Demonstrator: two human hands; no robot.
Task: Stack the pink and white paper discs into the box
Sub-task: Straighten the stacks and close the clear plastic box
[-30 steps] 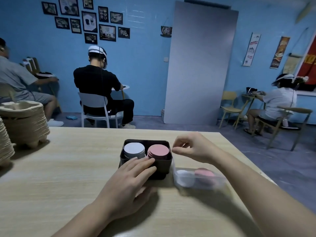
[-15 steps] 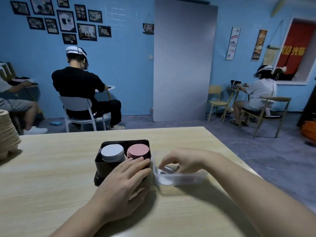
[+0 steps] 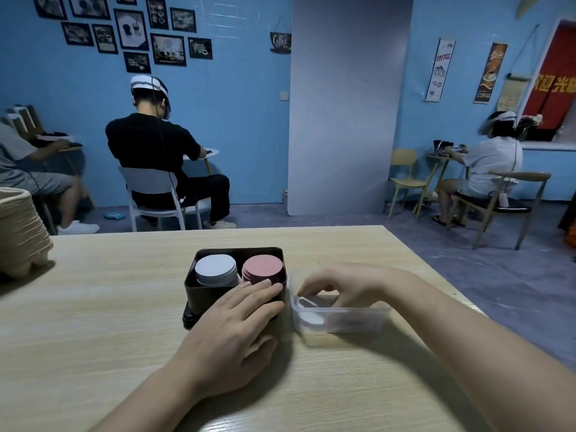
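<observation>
While left hand (image 3: pixel 237 322) braces box (image 3: pixel 199 294), table (image 3: pixel 93 322) open

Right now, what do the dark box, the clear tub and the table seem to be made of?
Dark box: probably plastic or metal, dark brown with a smooth, faintly shiny wall; I cannot tell which.
Clear tub: thin transparent plastic, since the white disc shows through its wall.
Table: pale wood or wood-look laminate, matte, with straight grain lines.

Two disc stacks (image 3: pixel 240 271) in box (image 3: pixel 199 291), tub (image 3: pixel 358 321) just right.
</observation>
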